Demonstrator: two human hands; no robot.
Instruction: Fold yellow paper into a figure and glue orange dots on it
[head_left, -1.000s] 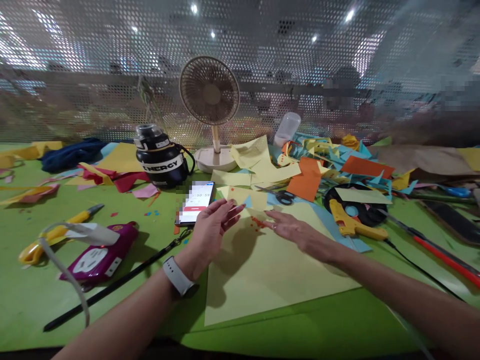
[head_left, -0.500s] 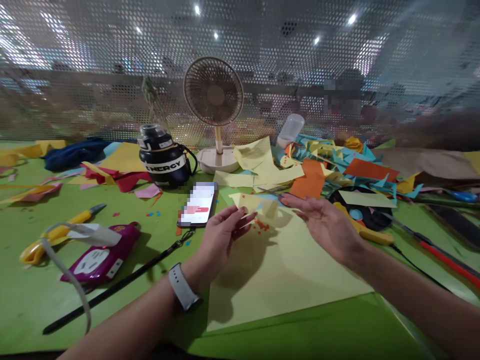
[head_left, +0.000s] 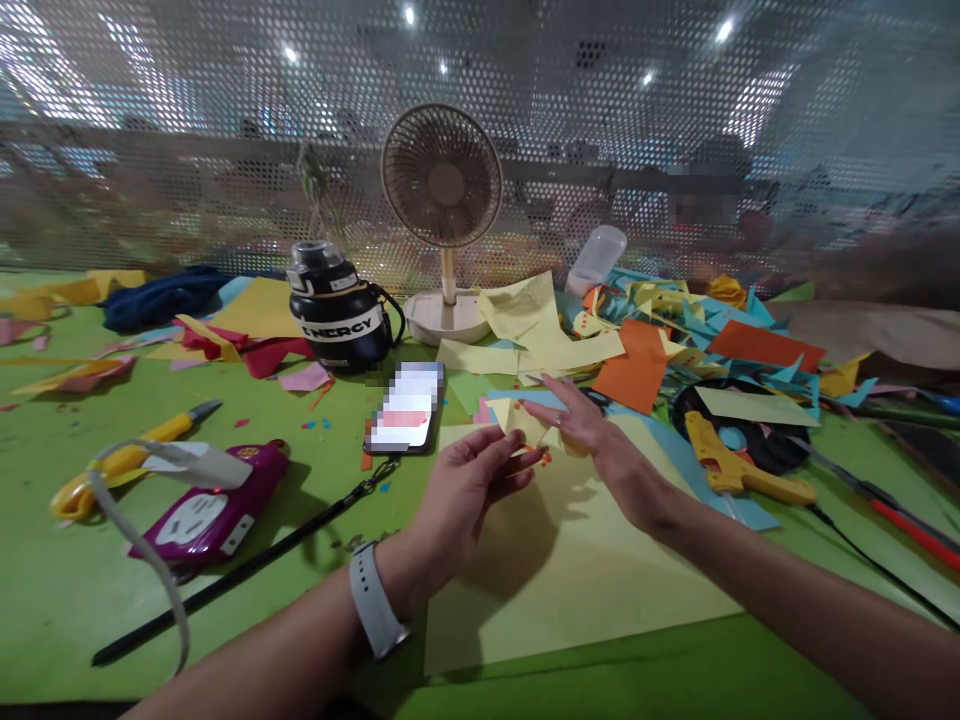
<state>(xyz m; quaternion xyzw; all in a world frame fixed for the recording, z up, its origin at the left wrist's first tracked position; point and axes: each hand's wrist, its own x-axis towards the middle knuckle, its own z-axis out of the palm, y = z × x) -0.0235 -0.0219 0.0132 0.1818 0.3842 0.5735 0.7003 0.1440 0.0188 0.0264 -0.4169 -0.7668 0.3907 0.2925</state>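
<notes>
My left hand (head_left: 480, 480), a watch on its wrist, pinches a small pale yellow paper piece (head_left: 517, 418) between thumb and fingers. Right beside it, my right hand (head_left: 592, 430) has its fingers stretched out over the piece, and its palm hides part of it. Whether those fingertips touch the paper is hard to tell. Below both hands lies a large pale yellow sheet (head_left: 600, 560), with tiny orange paper bits (head_left: 546, 458) near the fingers. A light blue sheet (head_left: 675, 450) lies at its right. Something dark (head_left: 596, 398) shows just behind my right hand, mostly hidden.
At left are a purple power bank (head_left: 217, 500) with a white plug and a yellow-handled tool (head_left: 142, 450). A phone (head_left: 405, 405), black bottle (head_left: 341, 315) and fan (head_left: 442, 180) stand ahead. Paper scraps (head_left: 690, 310) and a yellow glue gun (head_left: 731, 460) lie right.
My right hand has let go of a thin, dark-tipped tool and moved left to the paper piece, its fingers now stretched. The view has shifted slightly; more blue sheet shows.
</notes>
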